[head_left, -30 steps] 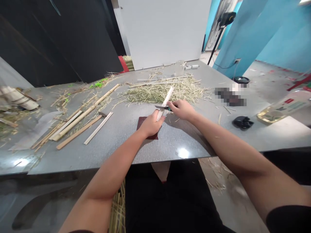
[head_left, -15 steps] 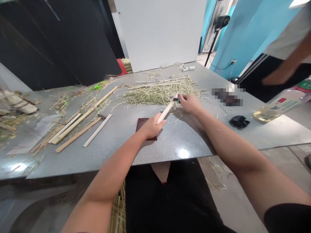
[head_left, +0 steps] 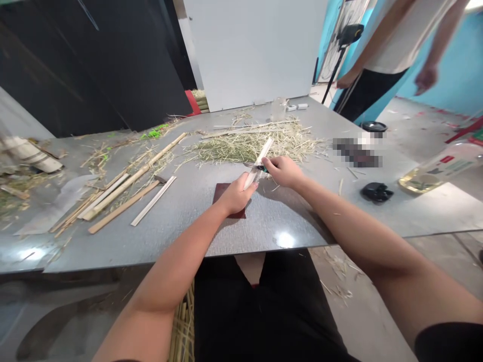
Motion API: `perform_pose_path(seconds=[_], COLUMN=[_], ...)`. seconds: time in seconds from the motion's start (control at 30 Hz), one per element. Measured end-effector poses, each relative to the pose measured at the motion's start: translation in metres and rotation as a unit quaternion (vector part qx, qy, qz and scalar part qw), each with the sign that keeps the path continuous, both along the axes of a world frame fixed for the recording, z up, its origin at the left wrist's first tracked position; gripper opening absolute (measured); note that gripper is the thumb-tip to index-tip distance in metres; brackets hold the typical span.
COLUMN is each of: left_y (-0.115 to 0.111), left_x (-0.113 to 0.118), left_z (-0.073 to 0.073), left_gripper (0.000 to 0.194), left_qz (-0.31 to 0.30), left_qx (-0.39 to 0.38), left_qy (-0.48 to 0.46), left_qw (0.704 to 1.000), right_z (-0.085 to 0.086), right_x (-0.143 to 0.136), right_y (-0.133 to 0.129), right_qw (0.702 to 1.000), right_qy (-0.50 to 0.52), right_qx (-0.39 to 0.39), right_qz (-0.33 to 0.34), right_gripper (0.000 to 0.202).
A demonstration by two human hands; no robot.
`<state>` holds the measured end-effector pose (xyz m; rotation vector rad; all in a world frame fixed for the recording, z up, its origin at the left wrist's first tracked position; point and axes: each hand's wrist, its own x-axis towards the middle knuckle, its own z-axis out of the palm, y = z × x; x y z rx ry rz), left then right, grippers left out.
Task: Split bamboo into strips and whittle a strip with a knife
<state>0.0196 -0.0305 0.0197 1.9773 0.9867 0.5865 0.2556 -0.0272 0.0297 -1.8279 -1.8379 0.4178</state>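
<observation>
— Whittling, by the look of it: the left hand [head_left: 234,193] is closed round the near end of a pale bamboo strip [head_left: 258,161], holding it slanted up off the bench [head_left: 188,236] above a dark red pad [head_left: 226,197].

— And the right hand [head_left: 284,171]?

— Clenched on a small knife [head_left: 255,166] with a greenish handle. The blade lies across the strip about halfway along it, just past the left thumb. The step in hand seems to be shaving the strip thinner.

— What would the next stroke need?

— Probably a shallow blade angle and a push away from the body, with the left fingers kept behind the edge. The strip is thin, so a deep bite could split it.

— Any containers?

— A clear plastic bottle [head_left: 439,168] lies on its side at the right end of the bench, with yellowish liquid pooled in its lower part. A black round dish [head_left: 373,124] sits on the floor beyond; what it holds cannot be made out.

— Anything else about?

— A heap of shavings [head_left: 249,143] just behind the hands, loose bamboo sticks [head_left: 128,193] to the left, and another person [head_left: 388,45] standing well off at the far right.
</observation>
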Motion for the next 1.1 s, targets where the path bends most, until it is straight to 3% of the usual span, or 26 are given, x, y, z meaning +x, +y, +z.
perform_pose_path(seconds=[0.23, 0.57, 0.73, 0.9, 1.1], left_y=[0.001, -0.003, -0.005, -0.010, -0.014], left_x=[0.000, -0.001, -0.003, -0.002, -0.001], left_z=[-0.002, 0.001, 0.010, 0.022, 0.027], left_gripper=[0.037, 0.039, 0.041, 0.046, 0.049], left_qz=[-0.022, -0.050, -0.044, -0.037, -0.054], left_qx=[-0.034, -0.051, 0.004, 0.079, 0.110], left_qy=[-0.026, 0.008, 0.115, 0.268, 0.312], left_qw=[0.999, 0.997, 0.992, 0.959, 0.942], right_z=[-0.002, -0.004, -0.007, -0.010, -0.013], right_x=[0.004, 0.030, 0.035, 0.027, 0.018], right_y=[0.003, 0.017, 0.020, 0.018, 0.016], right_qw=[1.000, 0.996, 0.996, 0.999, 1.000], right_qy=[0.001, 0.022, 0.024, -0.001, 0.006], right_qx=[0.007, 0.018, 0.013, -0.009, -0.030], right_qz=[-0.003, -0.084, -0.090, -0.053, -0.005], right_gripper=[0.075, 0.073, 0.074, 0.074, 0.076])
